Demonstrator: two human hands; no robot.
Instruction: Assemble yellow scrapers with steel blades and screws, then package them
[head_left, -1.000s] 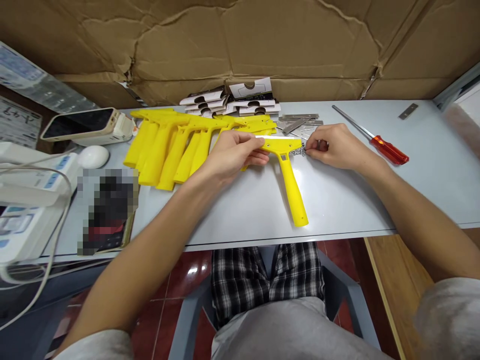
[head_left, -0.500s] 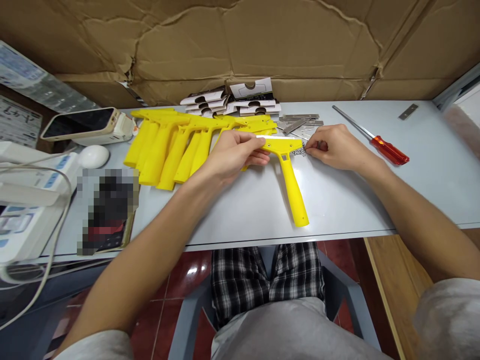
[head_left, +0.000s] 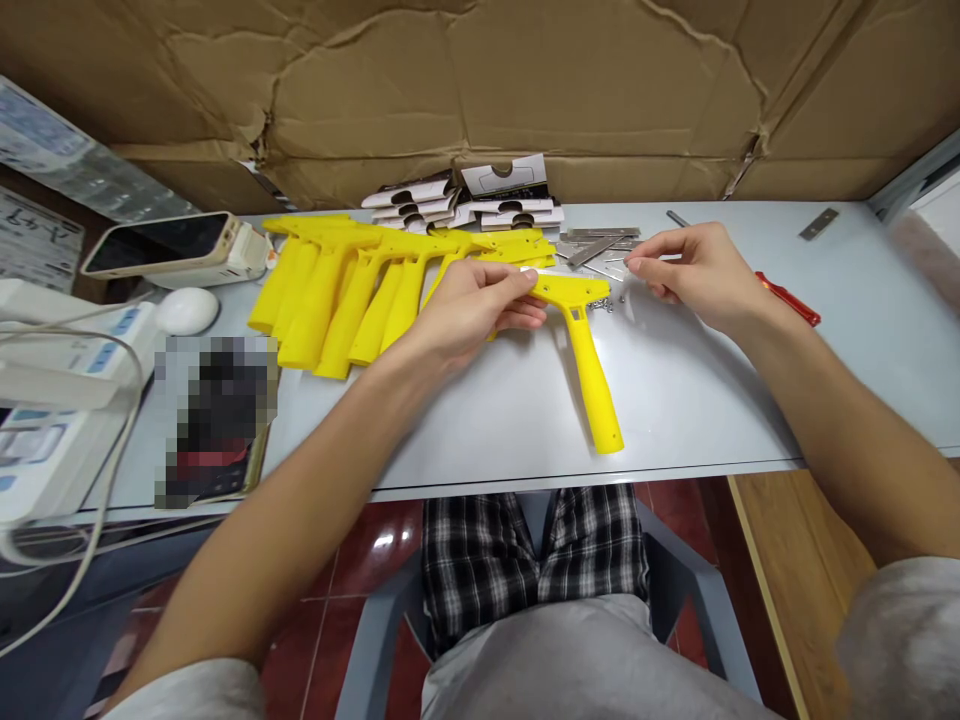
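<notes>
My left hand [head_left: 484, 305] pinches the left end of a yellow plastic scraper [head_left: 592, 370] by its head. The scraper's handle points down toward the table's front edge. My right hand [head_left: 694, 275] is just right of the scraper head, thumb and index finger pinched together; whatever is between them is too small to make out. Small metal screws [head_left: 600, 305] lie in a pile partly hidden behind the scraper head. Flat metal blades [head_left: 600, 248] are heaped just beyond, left of my right fingertips.
More yellow scrapers [head_left: 330, 290] lie stacked on the left, before folded card packets [head_left: 506, 190]. A red-handled screwdriver [head_left: 787, 298] is partly covered by my right hand and wrist. A single blade [head_left: 817, 224] lies far right. A phone [head_left: 161, 245] and white mouse [head_left: 187, 312] are left.
My right hand has lifted back and slightly right from the screw pile, now covering part of the screwdriver. The scraper in my left hand has shifted slightly right.
</notes>
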